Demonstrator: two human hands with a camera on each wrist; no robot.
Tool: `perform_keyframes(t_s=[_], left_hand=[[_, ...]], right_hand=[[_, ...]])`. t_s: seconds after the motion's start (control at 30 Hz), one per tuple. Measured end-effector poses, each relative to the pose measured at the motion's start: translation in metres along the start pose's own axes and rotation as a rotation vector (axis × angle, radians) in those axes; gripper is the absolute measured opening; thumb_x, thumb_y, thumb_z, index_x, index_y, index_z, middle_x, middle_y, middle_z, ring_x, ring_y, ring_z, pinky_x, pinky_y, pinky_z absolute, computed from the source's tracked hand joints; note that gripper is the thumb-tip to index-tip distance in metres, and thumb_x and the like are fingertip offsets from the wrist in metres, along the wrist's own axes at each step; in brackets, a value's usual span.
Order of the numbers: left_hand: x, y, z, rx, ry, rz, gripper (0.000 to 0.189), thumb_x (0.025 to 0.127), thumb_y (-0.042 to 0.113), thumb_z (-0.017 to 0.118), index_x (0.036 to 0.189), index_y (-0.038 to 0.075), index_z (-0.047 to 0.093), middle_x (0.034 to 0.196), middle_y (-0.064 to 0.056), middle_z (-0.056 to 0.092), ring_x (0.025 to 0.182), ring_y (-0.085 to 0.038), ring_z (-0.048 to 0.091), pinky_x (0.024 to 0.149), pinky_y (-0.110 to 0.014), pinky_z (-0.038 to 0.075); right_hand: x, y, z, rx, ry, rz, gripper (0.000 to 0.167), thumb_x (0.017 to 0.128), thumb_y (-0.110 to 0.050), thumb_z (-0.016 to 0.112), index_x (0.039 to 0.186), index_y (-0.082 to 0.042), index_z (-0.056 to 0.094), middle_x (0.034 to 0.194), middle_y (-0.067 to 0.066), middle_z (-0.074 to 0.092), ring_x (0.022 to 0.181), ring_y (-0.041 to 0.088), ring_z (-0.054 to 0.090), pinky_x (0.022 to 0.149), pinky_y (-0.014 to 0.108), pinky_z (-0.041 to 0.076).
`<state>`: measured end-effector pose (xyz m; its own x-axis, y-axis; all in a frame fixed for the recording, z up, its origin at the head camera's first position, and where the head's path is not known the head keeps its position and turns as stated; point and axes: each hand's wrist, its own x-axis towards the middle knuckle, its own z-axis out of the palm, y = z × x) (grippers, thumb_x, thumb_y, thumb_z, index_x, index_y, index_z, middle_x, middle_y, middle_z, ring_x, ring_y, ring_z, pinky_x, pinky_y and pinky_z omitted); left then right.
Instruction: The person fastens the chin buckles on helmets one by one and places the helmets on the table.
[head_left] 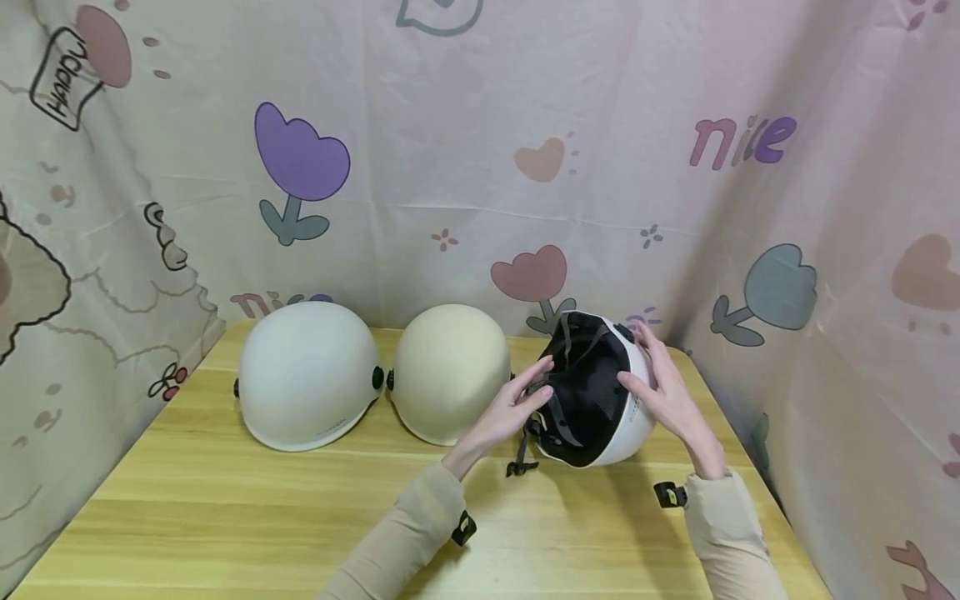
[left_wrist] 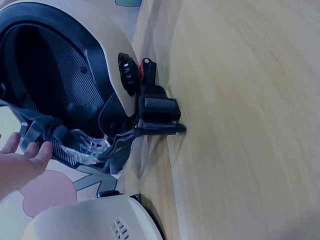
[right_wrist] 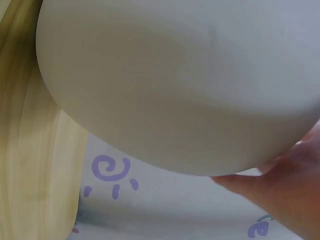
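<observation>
A white helmet [head_left: 634,429] is tipped on its side at the right of the table, its black padded inside [head_left: 588,400] facing out. My right hand [head_left: 670,398] lies along its outer shell, fingers spread; the thumb and fingers touch the smooth curve in the right wrist view. At the opposite rim is my left hand [head_left: 513,406], fingers loosely extended beside the opening and straps. A black chin strap with a buckle [left_wrist: 159,107] hangs from the helmet onto the wood. The left wrist view also shows an adjuster dial [left_wrist: 128,74] on the shell.
A cream helmet [head_left: 452,375] sits dome up just left of my left hand. Beyond it stands another white helmet [head_left: 307,375], also dome up. The wooden table [head_left: 247,517] meets a patterned curtain [head_left: 450,125] at the back and sides.
</observation>
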<state>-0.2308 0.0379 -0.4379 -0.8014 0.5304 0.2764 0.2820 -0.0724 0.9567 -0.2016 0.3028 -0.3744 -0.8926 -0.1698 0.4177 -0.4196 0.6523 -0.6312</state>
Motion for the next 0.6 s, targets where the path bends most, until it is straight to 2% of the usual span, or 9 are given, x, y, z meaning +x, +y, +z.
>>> perform_keyframes(t_s=[0.13, 0.17, 0.23, 0.33, 0.4, 0.5, 0.6], left_hand=[[-0.001, 0.001, -0.001, -0.004, -0.003, -0.004, 0.057, 0.107, 0.016, 0.047, 0.16, 0.008, 0.027, 0.165, -0.017, 0.03, 0.151, -0.036, 0.029, 0.123, -0.057, 0.028], [-0.001, 0.001, -0.001, -0.005, -0.003, -0.004, 0.056, 0.107, 0.016, 0.047, 0.16, 0.008, 0.027, 0.165, -0.017, 0.03, 0.151, -0.036, 0.029, 0.123, -0.057, 0.027], [-0.001, 0.0, -0.002, -0.006, -0.005, -0.004, 0.056, 0.107, 0.016, 0.047, 0.159, 0.008, 0.027, 0.165, -0.017, 0.03, 0.151, -0.036, 0.029, 0.123, -0.058, 0.026], [-0.001, -0.002, -0.002, -0.007, -0.011, -0.013, 0.056, 0.108, 0.017, 0.046, 0.159, 0.008, 0.027, 0.165, -0.017, 0.03, 0.151, -0.036, 0.028, 0.123, -0.06, 0.023], [-0.003, -0.004, -0.002, -0.006, -0.014, -0.033, 0.056, 0.107, 0.018, 0.047, 0.16, 0.009, 0.027, 0.165, -0.017, 0.03, 0.151, -0.036, 0.028, 0.124, -0.06, 0.022], [-0.004, -0.007, -0.003, -0.004, -0.017, -0.063, 0.057, 0.107, 0.019, 0.048, 0.16, 0.01, 0.027, 0.165, -0.016, 0.03, 0.152, -0.036, 0.026, 0.124, -0.057, 0.024], [-0.006, -0.01, -0.004, 0.0, -0.019, -0.091, 0.059, 0.107, 0.019, 0.049, 0.16, 0.01, 0.026, 0.166, -0.014, 0.029, 0.153, -0.036, 0.025, 0.124, -0.055, 0.027]], right_hand=[[0.002, 0.004, 0.001, 0.016, 0.015, -0.125, 0.071, 0.087, -0.008, 0.059, 0.154, -0.002, 0.036, 0.157, 0.028, 0.032, 0.142, 0.047, 0.029, 0.112, 0.067, 0.023], [0.003, 0.005, 0.001, 0.017, 0.018, -0.154, 0.069, 0.086, -0.006, 0.059, 0.152, -0.001, 0.038, 0.158, 0.029, 0.031, 0.142, 0.047, 0.028, 0.114, 0.063, 0.022], [0.003, 0.005, 0.002, 0.019, 0.029, -0.192, 0.067, 0.084, -0.004, 0.058, 0.149, 0.001, 0.041, 0.158, 0.028, 0.031, 0.145, 0.044, 0.027, 0.12, 0.047, 0.021], [0.003, 0.006, 0.002, 0.033, 0.072, -0.209, 0.066, 0.082, -0.001, 0.059, 0.146, 0.001, 0.045, 0.157, 0.027, 0.037, 0.148, 0.022, 0.031, 0.117, 0.019, 0.021], [0.003, 0.005, 0.002, 0.049, 0.106, -0.202, 0.063, 0.081, 0.004, 0.06, 0.143, 0.002, 0.047, 0.152, 0.028, 0.043, 0.143, 0.003, 0.035, 0.111, 0.008, 0.021], [0.003, 0.005, 0.002, 0.058, 0.152, -0.197, 0.061, 0.08, 0.009, 0.062, 0.139, 0.004, 0.049, 0.145, 0.029, 0.049, 0.132, -0.012, 0.038, 0.106, 0.005, 0.024], [0.003, 0.006, 0.001, 0.038, 0.173, -0.19, 0.061, 0.08, 0.01, 0.062, 0.14, 0.006, 0.05, 0.14, 0.029, 0.049, 0.127, -0.01, 0.036, 0.104, 0.007, 0.023]])
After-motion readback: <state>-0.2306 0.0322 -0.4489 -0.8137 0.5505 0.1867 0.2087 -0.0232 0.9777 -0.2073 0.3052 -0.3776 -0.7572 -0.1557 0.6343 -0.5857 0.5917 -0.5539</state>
